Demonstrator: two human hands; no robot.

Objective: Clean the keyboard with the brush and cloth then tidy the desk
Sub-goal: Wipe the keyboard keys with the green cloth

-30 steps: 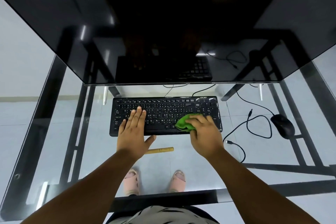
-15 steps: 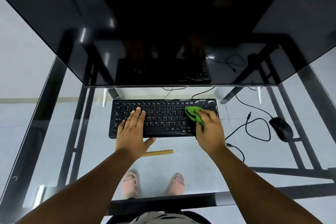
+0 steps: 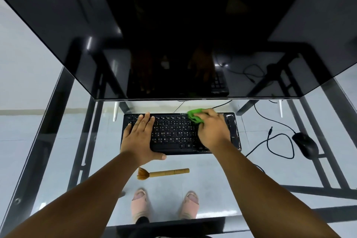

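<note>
A black keyboard (image 3: 173,135) lies on the glass desk (image 3: 222,183) below the monitor. My left hand (image 3: 140,136) rests flat on its left half, fingers spread, thumb over the front edge. My right hand (image 3: 211,130) presses a green cloth (image 3: 195,115) against the keyboard's top row, right of centre. The cloth sticks out past my fingertips. A small brush (image 3: 164,173) with a wooden handle and brown bristles lies on the glass in front of the keyboard, between my forearms.
A large dark monitor (image 3: 173,35) overhangs the back of the desk. A black mouse (image 3: 305,145) sits at the right with its looped cable (image 3: 278,141). The desk's black metal frame and my feet in pink sandals (image 3: 166,205) show through the glass.
My right hand has slid the green cloth from the keyboard's lower right up to its top row. My left hand has stayed flat on the left half. The brush's bristles now show.
</note>
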